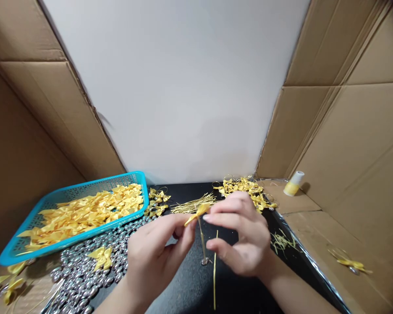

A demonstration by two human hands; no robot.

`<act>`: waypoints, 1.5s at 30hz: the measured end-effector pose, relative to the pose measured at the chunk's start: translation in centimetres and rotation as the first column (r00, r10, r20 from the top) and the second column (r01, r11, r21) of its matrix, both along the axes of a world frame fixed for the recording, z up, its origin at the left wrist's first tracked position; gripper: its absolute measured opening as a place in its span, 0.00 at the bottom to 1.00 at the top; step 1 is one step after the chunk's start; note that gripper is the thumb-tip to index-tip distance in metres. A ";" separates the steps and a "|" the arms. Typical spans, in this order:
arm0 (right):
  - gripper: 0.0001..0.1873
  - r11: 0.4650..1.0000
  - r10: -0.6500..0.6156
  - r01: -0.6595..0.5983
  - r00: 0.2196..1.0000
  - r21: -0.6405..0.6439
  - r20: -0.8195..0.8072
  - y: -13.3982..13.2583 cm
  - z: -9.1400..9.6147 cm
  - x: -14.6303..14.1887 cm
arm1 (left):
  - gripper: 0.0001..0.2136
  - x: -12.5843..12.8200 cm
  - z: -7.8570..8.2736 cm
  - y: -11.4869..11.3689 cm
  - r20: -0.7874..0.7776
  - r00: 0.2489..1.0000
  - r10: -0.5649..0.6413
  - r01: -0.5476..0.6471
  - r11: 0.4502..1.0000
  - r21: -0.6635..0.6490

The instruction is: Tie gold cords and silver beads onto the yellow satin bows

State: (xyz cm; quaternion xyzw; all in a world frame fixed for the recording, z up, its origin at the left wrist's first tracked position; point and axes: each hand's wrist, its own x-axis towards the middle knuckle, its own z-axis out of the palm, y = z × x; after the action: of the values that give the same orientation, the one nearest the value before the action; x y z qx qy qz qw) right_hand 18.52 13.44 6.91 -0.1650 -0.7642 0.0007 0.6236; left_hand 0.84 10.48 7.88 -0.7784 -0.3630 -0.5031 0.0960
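Observation:
My left hand [162,250] pinches a yellow ribbon bow [198,213] between thumb and forefinger, held up over the black work surface. At the bow's right end is my right hand [240,235], its thumb and fingers apart; whether a fingertip touches the ribbon I cannot tell. Below the bow a thin pale stem [202,242] runs down to a small silvery piece [205,261]. To its right a single gold cord [215,279] lies lengthwise. Behind my hands is a bundle of cut gold cords [193,204].
At the left a turquoise basket [147,192] holds many yellow bows. Silvery beads [101,279] spread before it, with a yellow bow [102,258] on top. Finished-looking bows with cords [242,186] are heaped at the back right, near a small yellow-and-white spool [294,184]. Cardboard walls [356,152] flank both sides.

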 end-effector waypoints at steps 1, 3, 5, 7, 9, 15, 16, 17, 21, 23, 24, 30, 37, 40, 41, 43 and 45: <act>0.13 0.998 0.035 -0.034 0.999 -0.049 0.014 0.2 0.2 0.3 | 0.02 -0.3 0.1 0.2 -0.013 1.000 -0.003 0.003 1.000 -0.002; 0.19 0.988 0.073 -0.066 0.997 -0.138 0.041 0.6 0.5 0.7 | 0.03 -0.6 0.3 0.4 -0.050 0.999 -0.018 0.018 1.000 -0.005; 0.26 0.976 0.097 -0.079 0.992 -0.204 0.079 0.8 0.6 0.9 | 0.03 -0.7 0.4 0.6 -0.097 0.995 -0.039 0.040 0.999 0.002; 0.26 0.967 0.104 -0.075 0.989 -0.244 0.107 0.9 0.6 0.9 | 0.03 -0.6 0.5 0.6 -0.141 0.989 -0.054 0.054 0.999 -0.003; 0.19 0.959 0.114 -0.081 0.987 -0.270 0.109 0.8 0.7 0.8 | 0.04 -0.6 0.4 0.7 -0.168 0.984 -0.064 0.064 0.998 -0.011; 0.07 0.940 0.159 -0.139 0.987 -0.311 0.037 0.7 0.7 0.4 | 0.03 -0.5 0.2 0.9 -0.215 0.973 -0.077 0.076 0.997 -0.013; 0.05 0.940 0.159 -0.145 0.987 -0.309 0.020 0.7 0.7 0.4 | 0.03 -0.5 0.1 0.9 -0.223 0.971 -0.083 0.083 0.997 -0.007; 0.05 0.938 0.160 -0.150 0.987 -0.312 0.004 0.7 0.7 0.3 | 0.03 -0.5 0.1 1.0 -0.231 0.969 -0.086 0.089 0.996 0.000; 0.07 0.884 0.152 -0.163 0.987 -0.439 -0.062 1.1 0.4 0.3 | 0.03 -0.6 -0.1 1.5 -0.258 0.961 -0.098 0.104 0.995 0.009; 0.08 0.775 0.202 -0.217 0.975 -0.594 -0.092 1.5 0.2 0.5 | 0.04 -0.7 -0.2 1.8 -0.271 0.957 -0.098 0.105 0.994 0.012; 0.10 0.688 0.252 -0.263 0.961 -0.676 -0.117 1.8 0.1 0.6 | 0.04 -0.8 -0.3 2.0 -0.282 0.955 -0.093 0.102 0.995 0.015; 0.07 0.281 0.344 -0.424 0.882 -0.861 -0.322 3.2 -0.5 0.7 | 0.08 -0.5 -1.0 3.1 -0.389 0.919 -0.059 0.079 0.996 0.037; 0.11 0.242 0.245 -0.500 0.861 -0.831 -0.447 3.3 -1.2 -0.3 | 0.12 -0.7 -1.6 4.3 -0.469 0.882 -0.046 0.093 0.993 0.077; 0.15 0.264 0.196 -0.534 0.845 -0.803 -0.498 3.7 -1.4 -0.4 | 0.12 -0.5 -2.0 4.6 -0.503 0.860 -0.085 0.127 0.991 0.050; 0.16 0.281 0.173 -0.547 0.837 -0.789 -0.519 3.9 -1.4 -0.3 | 0.12 -0.4 -2.2 4.6 -0.517 0.848 -0.112 0.148 0.989 0.028; 0.17 0.318 0.126 -0.572 0.816 -0.756 -0.565 4.3 -1.2 0.0 | 0.12 0.1 -2.6 4.6 -0.538 0.825 -0.173 0.189 0.982 -0.026; 0.17 0.318 0.106 -0.589 0.801 -0.743 -0.589 4.6 -1.0 0.4 | 0.11 0.5 -3.0 4.6 -0.540 0.814 -0.213 0.208 0.975 -0.072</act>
State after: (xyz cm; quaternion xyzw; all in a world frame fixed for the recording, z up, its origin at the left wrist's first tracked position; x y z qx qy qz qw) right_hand 18.97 18.04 5.88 -0.2952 -0.4935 0.5889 0.5679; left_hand 1.34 15.08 4.93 -0.9248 -0.2346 -0.2671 0.1353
